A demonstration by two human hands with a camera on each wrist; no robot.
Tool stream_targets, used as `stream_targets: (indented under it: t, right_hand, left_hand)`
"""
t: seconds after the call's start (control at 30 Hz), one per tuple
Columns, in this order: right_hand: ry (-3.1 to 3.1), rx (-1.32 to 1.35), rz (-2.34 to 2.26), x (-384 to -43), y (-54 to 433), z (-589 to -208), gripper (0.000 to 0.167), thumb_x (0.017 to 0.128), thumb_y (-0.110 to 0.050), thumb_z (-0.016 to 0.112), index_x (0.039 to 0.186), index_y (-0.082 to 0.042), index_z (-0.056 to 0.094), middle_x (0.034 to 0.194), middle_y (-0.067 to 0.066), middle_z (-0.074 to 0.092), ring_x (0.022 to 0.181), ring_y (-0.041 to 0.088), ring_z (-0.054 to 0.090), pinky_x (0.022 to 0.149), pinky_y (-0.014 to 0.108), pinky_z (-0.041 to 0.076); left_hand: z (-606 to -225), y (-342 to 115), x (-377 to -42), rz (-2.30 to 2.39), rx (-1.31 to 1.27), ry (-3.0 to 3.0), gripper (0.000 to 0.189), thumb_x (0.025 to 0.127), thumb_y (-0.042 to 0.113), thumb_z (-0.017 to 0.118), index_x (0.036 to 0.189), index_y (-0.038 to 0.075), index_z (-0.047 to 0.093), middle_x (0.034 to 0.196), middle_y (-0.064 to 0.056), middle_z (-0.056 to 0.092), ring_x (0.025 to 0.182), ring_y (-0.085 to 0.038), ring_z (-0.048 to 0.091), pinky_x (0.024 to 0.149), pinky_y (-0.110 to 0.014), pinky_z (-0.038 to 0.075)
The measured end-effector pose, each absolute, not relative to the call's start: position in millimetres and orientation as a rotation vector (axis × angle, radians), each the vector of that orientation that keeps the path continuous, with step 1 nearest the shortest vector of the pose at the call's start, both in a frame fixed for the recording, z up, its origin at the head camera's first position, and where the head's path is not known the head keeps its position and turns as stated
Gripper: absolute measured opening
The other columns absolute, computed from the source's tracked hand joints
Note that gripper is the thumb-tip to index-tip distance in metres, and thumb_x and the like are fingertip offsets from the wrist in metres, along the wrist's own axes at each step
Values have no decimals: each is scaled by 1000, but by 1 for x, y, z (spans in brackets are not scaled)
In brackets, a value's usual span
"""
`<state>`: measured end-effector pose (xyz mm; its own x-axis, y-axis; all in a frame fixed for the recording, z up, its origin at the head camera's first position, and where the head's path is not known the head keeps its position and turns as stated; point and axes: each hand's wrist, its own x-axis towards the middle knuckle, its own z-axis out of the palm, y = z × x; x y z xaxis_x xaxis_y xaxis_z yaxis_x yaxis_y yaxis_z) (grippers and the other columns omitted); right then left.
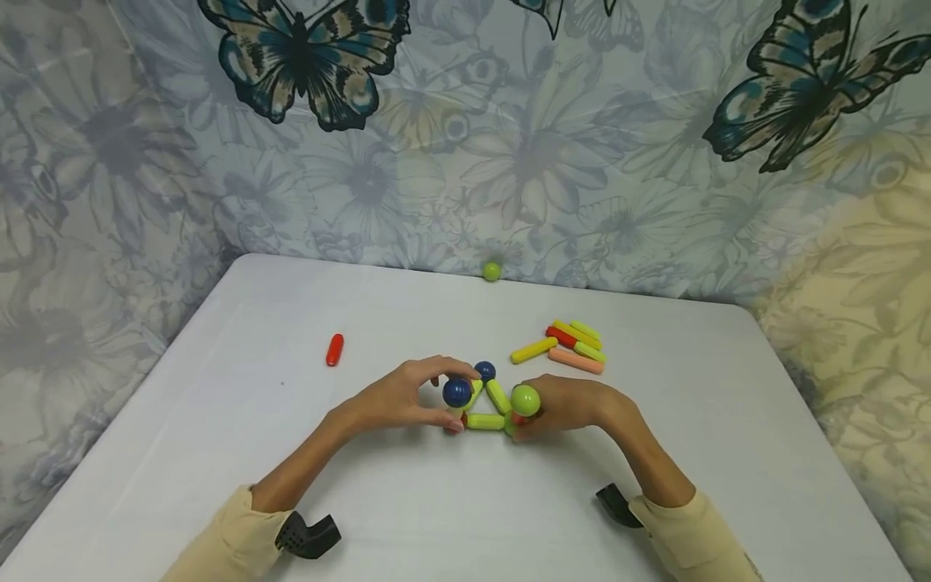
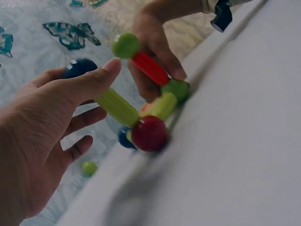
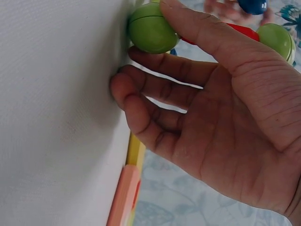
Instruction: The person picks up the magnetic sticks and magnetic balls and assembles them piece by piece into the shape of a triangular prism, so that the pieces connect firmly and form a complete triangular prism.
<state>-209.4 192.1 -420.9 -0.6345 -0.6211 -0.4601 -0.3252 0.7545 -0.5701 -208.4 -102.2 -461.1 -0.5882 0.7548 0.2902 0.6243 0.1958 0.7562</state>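
Both hands are at a small ball-and-rod building toy frame on the table. Its base has lime rods (image 1: 486,421) between a red ball (image 2: 150,133), a green ball (image 3: 153,30) and a dark blue ball (image 1: 485,371). One upright lime rod (image 2: 117,107) leads to a raised blue ball (image 1: 457,393). A red rod (image 2: 150,67) slants up to another green ball (image 1: 525,400). My left hand (image 1: 416,394) has thumb and index finger about the raised blue ball, other fingers spread. My right hand (image 1: 570,404) pinches the base green ball between thumb and fingers.
Several loose rods, including a yellow rod (image 1: 534,350) and a peach rod (image 1: 575,360), lie beyond the right hand. A red rod (image 1: 334,350) lies alone at left. One green ball (image 1: 491,271) sits at the far edge of the white table (image 1: 465,517), against the patterned backdrop.
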Motion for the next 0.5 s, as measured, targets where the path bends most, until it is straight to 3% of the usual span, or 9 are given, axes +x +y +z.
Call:
stream_targets:
  t: [0.2,0.33,0.5]
  right_hand:
    - [2294,-725,-541,-209,198,-420,25,91,-26,82,105,-15,65,86,-6,55,82,9,52,75,23,44]
    - [2365,-762,-481,-215,214,-410,23,94,-25,78,111,-15,66,88,-5,57,83,9,53,75,23,46]
    - [2631,-665,-508,-224,246,-393,30,102,-12,67,129,-2,63,96,4,64,86,15,57,77,29,51]
  left_hand:
    - [-508,-95,-214,1469,1362,2182,28,92,19,82,116,13,71,106,-3,72,96,-12,62,89,-27,53]
    - [-519,-96,-215,1531,1400,2154,22,93,17,81,114,14,73,105,-3,72,94,-9,61,84,-26,53]
    - [-518,-97,-215,1534,1355,2157,22,93,19,81,114,15,73,105,-2,72,92,-7,60,81,-25,52]
